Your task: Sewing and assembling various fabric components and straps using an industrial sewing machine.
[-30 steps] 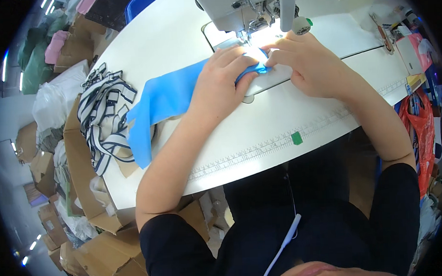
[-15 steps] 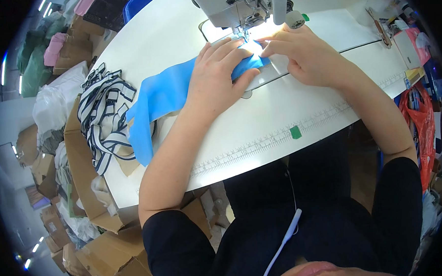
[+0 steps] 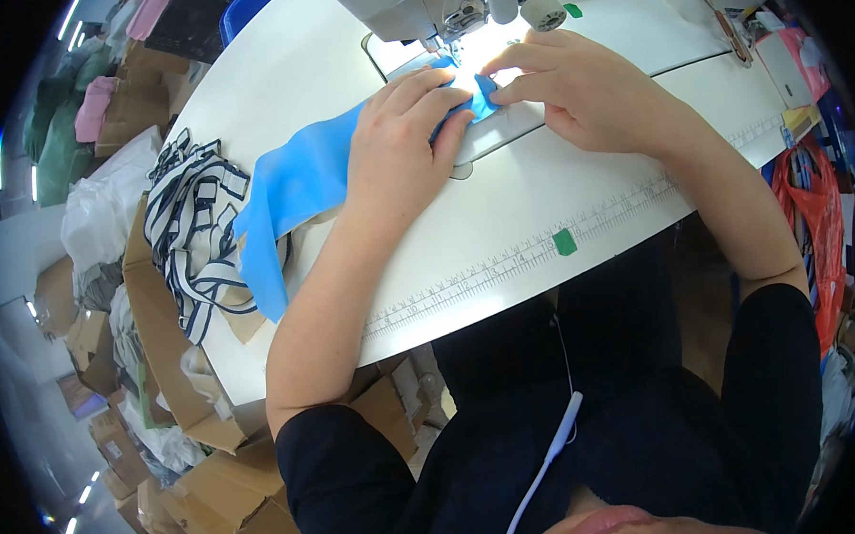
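A long, smooth blue fabric strip point(image 3: 304, 163) runs across the white sewing table, with its far end under the lit needle area of the sewing machine point(image 3: 426, 9). My left hand point(image 3: 398, 144) rests over the strip, fingers bent onto it and thumb drawn near the index finger, gripping the cloth just left of the needle. On the other side, my right hand point(image 3: 573, 94) holds the strip's short end between its fingertips. Bright lamp glare washes out the stitching spot. The strip's near end hangs in a fold at the table's left edge.
Bundled navy-and-white striped straps point(image 3: 196, 220) lie at the table's left edge, beside an open cardboard box point(image 3: 158, 326). A printed ruler point(image 3: 476, 284) follows the front edge. Thread snips point(image 3: 725, 27) lie at the far right, and a red plastic bag point(image 3: 812, 222) hangs beyond.
In the picture, the machine, table and both hands sit slightly further left and up. My left thumb has closed in toward the index finger. Both hands stay at the strip.
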Available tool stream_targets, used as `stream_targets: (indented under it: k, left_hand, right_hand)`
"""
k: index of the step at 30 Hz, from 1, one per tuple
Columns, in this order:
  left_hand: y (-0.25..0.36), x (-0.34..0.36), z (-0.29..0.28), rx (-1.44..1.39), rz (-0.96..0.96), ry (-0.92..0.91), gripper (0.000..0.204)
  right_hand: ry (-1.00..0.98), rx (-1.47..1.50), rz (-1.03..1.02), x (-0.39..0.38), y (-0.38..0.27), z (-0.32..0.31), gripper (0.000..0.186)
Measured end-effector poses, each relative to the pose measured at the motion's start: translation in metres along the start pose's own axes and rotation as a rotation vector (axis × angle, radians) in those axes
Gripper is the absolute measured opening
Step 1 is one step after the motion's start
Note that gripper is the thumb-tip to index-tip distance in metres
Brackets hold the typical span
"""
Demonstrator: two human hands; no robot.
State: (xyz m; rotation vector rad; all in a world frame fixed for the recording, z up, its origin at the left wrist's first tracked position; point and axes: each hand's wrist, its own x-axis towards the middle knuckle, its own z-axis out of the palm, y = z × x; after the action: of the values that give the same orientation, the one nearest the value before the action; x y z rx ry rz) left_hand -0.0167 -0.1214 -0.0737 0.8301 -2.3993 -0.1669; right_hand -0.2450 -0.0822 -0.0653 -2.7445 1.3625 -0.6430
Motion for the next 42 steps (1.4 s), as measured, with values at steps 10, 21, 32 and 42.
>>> stream_targets:
  k: [10, 21, 32, 42]
  left_hand:
    - [0.000, -0.001, 0.001, 0.002, 0.014, 0.019, 0.010]
    - [-0.001, 0.005, 0.003, -0.184, -0.121, 0.040, 0.009]
    - [-0.009, 0.010, 0.002, -0.181, -0.113, 0.051, 0.011]
    - [-0.005, 0.009, 0.000, -0.154, -0.138, 0.007, 0.012]
  right_hand:
    - [-0.050, 0.028, 0.008, 0.000, -0.002, 0.002, 0.024]
    - [-0.052, -0.078, -0.061, -0.002, -0.010, -0.004, 0.031]
    - [-0.068, -0.100, -0.024, 0.002, -0.013, -0.004, 0.033]
    - [-0.092, -0.033, 0.017, 0.000, -0.013, -0.009, 0.037]
